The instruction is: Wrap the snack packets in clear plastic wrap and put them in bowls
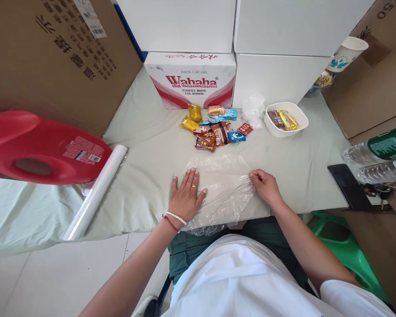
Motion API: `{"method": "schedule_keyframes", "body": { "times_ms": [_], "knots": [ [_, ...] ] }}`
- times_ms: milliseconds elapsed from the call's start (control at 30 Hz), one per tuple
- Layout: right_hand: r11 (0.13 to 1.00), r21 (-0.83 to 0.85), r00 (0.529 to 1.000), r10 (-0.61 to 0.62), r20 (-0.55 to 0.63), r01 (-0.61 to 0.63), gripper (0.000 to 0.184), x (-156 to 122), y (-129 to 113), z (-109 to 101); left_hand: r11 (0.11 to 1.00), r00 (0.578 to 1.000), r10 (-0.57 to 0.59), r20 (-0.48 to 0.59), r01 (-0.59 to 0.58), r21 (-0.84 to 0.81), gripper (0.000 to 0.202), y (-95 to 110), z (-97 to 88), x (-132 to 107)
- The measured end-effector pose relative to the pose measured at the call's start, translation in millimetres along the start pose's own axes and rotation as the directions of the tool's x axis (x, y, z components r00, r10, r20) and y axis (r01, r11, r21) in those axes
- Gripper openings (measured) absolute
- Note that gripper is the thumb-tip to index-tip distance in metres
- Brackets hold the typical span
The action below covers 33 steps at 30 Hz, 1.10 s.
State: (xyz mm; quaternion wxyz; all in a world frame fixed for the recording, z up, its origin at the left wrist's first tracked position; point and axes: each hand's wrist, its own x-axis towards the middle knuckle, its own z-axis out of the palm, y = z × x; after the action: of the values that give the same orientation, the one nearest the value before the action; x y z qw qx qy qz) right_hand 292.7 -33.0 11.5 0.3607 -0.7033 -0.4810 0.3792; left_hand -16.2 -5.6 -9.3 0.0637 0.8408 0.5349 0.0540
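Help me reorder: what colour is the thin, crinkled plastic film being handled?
The film is clear, colourless; head view.

Shows a pale green, cloth-draped table beneath the grip, backed well beyond it by stacked white boxes. Has a brown carton standing beyond and to the left of the grip, a second carton beyond to its right, and a green stool lower down on that same side. Drops to pale floor tiles below and left of the grip, all in soft, even light.
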Motion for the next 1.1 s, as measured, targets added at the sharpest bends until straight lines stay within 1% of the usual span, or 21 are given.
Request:
{"method": "schedule_keyframes", "body": {
  "times_ms": [133,167,267,300,333,367,400,433,467,500,533,567,600,633,667,733,833,900,1000,1033,1100],
  "knots": [
    [0.990,-0.138,1.000,-0.003,0.016,0.005,0.037,12.8,-3.5,-12.6,1.000,1.000,0.004,0.003,-0.004,0.019,0.075,2.5,1.2,-3.0],
    [0.987,-0.163,0.999,-0.008,0.033,0.013,0.040,18.2,-6.4,-12.8,1.000,1.000,0.003,0.008,-0.003,0.020,0.076,3.3,0.8,-2.6],
    [0.973,-0.229,0.989,0.005,0.146,0.029,0.055,33.7,-14.8,-11.6,1.000,1.000,-0.018,0.017,0.018,0.024,0.076,4.5,0.1,-0.5],
    [0.962,-0.273,0.989,0.006,0.145,0.034,0.053,36.8,-17.1,-11.7,0.999,0.999,-0.034,0.015,0.033,0.025,0.076,4.8,0.0,0.1],
    [0.945,-0.324,0.995,-0.011,0.101,0.043,0.048,38.0,-19.3,-12.3,0.998,0.999,-0.050,0.011,0.049,0.026,0.076,5.2,0.0,0.4],
    [0.925,-0.376,0.998,-0.057,0.024,0.062,0.042,37.2,-21.6,-13.3,0.998,0.998,-0.065,0.006,0.064,0.026,0.077,5.8,-0.1,0.5],
    [0.901,-0.421,0.989,-0.138,-0.051,0.104,0.038,34.2,-24.2,-14.3,0.997,0.997,-0.077,0.003,0.077,0.027,0.077,6.4,-0.3,0.4],
    [0.873,-0.453,0.966,-0.245,-0.083,0.183,0.036,29.2,-26.9,-14.9,0.996,0.996,-0.084,0.002,0.084,0.029,0.077,7.0,-0.5,0.2],
    [0.833,-0.463,0.932,-0.360,-0.039,0.303,0.037,22.6,-29.7,-14.8,0.996,0.996,-0.088,0.002,0.088,0.031,0.077,7.6,-0.8,0.1],
    [0.779,-0.440,0.883,-0.462,0.080,0.447,0.038,14.9,-32.2,-13.9,0.996,0.996,-0.088,0.004,0.088,0.034,0.078,8.0,-1.1,0.0],
    [0.715,-0.385,0.812,-0.531,0.243,0.583,0.041,6.7,-33.7,-12.4,0.996,0.996,-0.087,0.006,0.087,0.035,0.077,8.0,-1.5,0.0],
    [0.659,-0.313,0.723,-0.558,0.407,0.684,0.043,-1.4,-33.7,-10.6,0.996,0.996,-0.086,0.009,0.085,0.035,0.077,7.7,-1.9,0.0],
    [0.626,-0.249,0.643,-0.546,0.537,0.739,0.043,-8.9,-32.0,-9.3,0.996,0.996,-0.084,0.012,0.084,0.034,0.077,6.9,-2.3,0.1],
    [0.618,-0.206,0.589,-0.515,0.623,0.759,0.040,-15.5,-28.3,-8.9,0.996,0.997,-0.082,0.014,0.081,0.032,0.076,5.6,-2.8,0.1],
    [0.631,-0.180,0.564,-0.483,0.670,0.755,0.035,-21.2,-22.8,-10.2,0.997,0.997,-0.078,0.015,0.078,0.029,0.076,4.0,-3.4,0.1],
    [0.688,-0.142,0.573,-0.452,0.683,0.712,0.027,-30.5,-8.1,-18.9,0.998,0.998,-0.063,0.016,0.063,0.024,0.075,-0.1,-4.5,-0.6],
    [0.767,-0.087,0.633,-0.454,0.627,0.636,0.029,-42.2,12.5,-45.3,0.999,0.999,-0.033,0.013,0.032,0.017,0.073,-5.3,-5.6,-2.8],
    [0.801,-0.088,0.673,-0.431,0.601,0.592,0.030,-47.6,18.8,-65.6,1.000,1.000,-0.024,0.005,0.024,0.010,0.072,-6.7,-5.8,-4.3],
    [0.845,-0.101,0.702,-0.363,0.612,0.525,0.027,-43.8,14.9,-87.5,1.000,1.000,-0.027,-0.007,0.027,-0.002,0.072,-6.1,-5.4,-4.8],
    [0.859,-0.114,0.725,-0.343,0.597,0.500,0.025,-37.6,10.5,-90.5,1.000,1.000,-0.027,-0.008,0.027,-0.003,0.072,-5.7,-5.2,-4.7],
    [0.879,-0.178,0.808,-0.304,0.504,0.442,0.025,-16.6,-2.8,-88.1,1.000,1.000,-0.026,-0.012,0.026,0.002,0.071,-5.2,-4.6,-4.1]
  ]
}}
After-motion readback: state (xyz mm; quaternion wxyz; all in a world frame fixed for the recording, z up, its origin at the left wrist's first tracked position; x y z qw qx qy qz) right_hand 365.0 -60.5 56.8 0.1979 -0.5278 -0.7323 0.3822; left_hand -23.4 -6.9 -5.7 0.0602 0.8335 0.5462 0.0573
